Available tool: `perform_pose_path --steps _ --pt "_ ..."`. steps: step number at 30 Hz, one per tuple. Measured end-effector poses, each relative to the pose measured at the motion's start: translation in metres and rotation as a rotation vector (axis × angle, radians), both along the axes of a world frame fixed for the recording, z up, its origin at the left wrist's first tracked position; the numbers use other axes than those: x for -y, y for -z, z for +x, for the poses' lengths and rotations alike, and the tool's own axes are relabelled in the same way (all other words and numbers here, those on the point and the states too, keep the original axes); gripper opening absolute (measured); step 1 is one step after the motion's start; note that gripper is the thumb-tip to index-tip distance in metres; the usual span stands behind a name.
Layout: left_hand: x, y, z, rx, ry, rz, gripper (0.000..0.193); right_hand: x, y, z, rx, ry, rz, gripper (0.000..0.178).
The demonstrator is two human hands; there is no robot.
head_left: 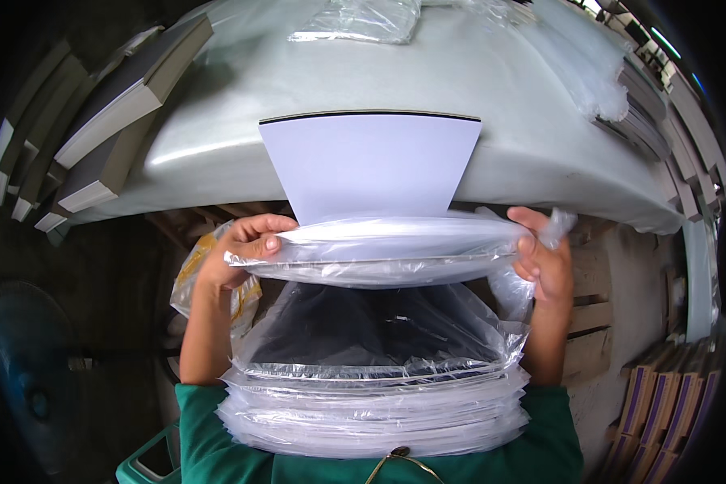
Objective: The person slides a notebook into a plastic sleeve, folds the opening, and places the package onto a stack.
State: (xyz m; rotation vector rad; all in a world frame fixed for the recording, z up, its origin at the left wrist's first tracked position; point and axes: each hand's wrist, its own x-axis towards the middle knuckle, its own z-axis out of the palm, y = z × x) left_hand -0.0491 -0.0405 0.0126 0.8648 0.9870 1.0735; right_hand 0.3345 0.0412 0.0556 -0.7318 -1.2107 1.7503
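My left hand [246,248] pinches the left end of a clear plastic bag [395,250], its thumb lying along the bag's edge. At the other end, my right hand [542,256] grips the same plastic between thumb and fingers, with a crumpled flap sticking out beside it. Beyond the bag, a white-faced slab with a dark far edge [371,165] rests partly on the table. Its near end meets the bag; whether it is inside cannot be made out. Close to my body sits a stack of plastic-wrapped flat items [375,407], the top one dark under its clear film.
A pale sheet covers the table [218,153]. Thick grey slabs [137,105] are stacked at the left, with more stacks [678,137] at the right. Folded clear plastic [359,20] lies at the far side. Brown-and-purple bundles [661,403] stand low at the right.
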Motion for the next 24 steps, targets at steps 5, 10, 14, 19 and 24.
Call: perform_pose_path --steps 5,10,14,19,24 --pt "-0.020 0.164 -0.019 0.447 0.050 -0.175 0.025 -0.039 0.232 0.033 -0.241 -0.314 -0.443 0.015" --pt "-0.020 0.273 -0.039 0.449 0.105 -0.179 0.015 -0.036 0.298 -0.015 0.015 0.081 -0.622 0.016" --pt "-0.021 0.276 -0.025 0.241 -0.107 -0.146 0.012 -0.060 0.327 -0.021 0.375 0.141 -0.117 0.018" --pt "-0.034 0.164 -0.045 -0.562 0.233 -0.290 0.010 -0.059 0.161 -0.008 0.100 0.130 -0.027 0.027" --pt "-0.042 -0.037 0.055 -0.396 0.273 0.366 0.016 -0.023 0.026 -0.082 -0.393 -0.404 -0.024 0.056"
